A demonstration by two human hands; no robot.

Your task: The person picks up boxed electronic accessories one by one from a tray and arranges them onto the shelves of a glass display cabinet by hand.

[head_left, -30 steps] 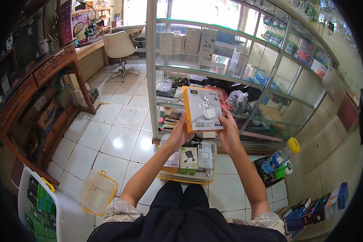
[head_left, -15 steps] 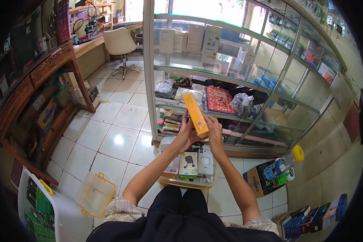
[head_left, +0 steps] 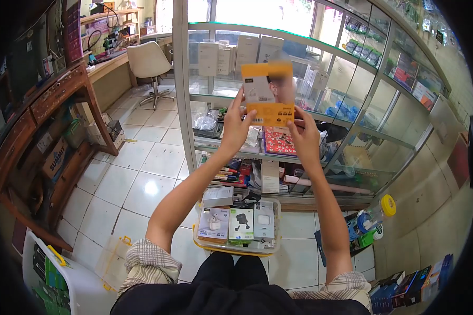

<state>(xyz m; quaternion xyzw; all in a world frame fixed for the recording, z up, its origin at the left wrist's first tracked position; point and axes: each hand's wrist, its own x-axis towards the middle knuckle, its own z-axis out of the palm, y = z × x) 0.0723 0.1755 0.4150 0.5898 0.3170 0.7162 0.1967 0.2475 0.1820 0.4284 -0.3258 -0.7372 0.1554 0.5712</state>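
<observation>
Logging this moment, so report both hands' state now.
Left hand: closed on the orange box's left side.
Right hand: closed on its lower right corner.

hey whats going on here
A person holds up an orange and white box with both hands, the left hand and right hand at its lower sides, in front of a glass display case. Below, a clear plastic bin on the tiled floor holds several more boxes.
</observation>
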